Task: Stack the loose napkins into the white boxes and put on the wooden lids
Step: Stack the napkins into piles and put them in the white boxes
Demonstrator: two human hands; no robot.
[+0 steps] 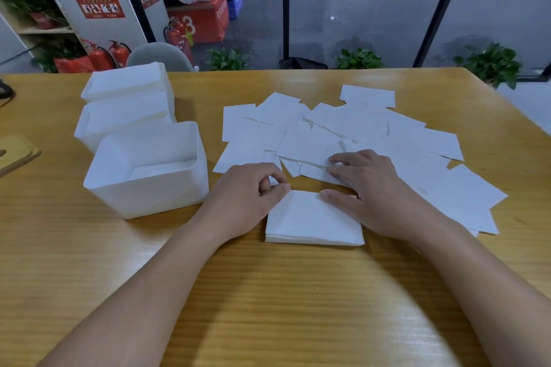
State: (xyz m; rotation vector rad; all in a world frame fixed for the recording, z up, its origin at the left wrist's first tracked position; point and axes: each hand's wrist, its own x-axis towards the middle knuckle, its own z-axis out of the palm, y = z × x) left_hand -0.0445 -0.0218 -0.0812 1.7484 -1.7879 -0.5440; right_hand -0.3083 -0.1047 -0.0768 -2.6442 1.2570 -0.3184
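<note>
Napkin stack (313, 220) pinched by left hand (247, 199), right hand (372, 191) flat.

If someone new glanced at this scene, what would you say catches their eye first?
Probably the wide scatter of loose napkins across the wooden table, right of centre. Next, the left hand and right hand at a small neat stack near the front. At left, three white boxes stand in a row; the nearest looks almost empty.

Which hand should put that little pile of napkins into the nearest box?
Probably the left hand: it already pinches the napkin pile and lies beside the nearest white box. The right hand is farther away.
</note>
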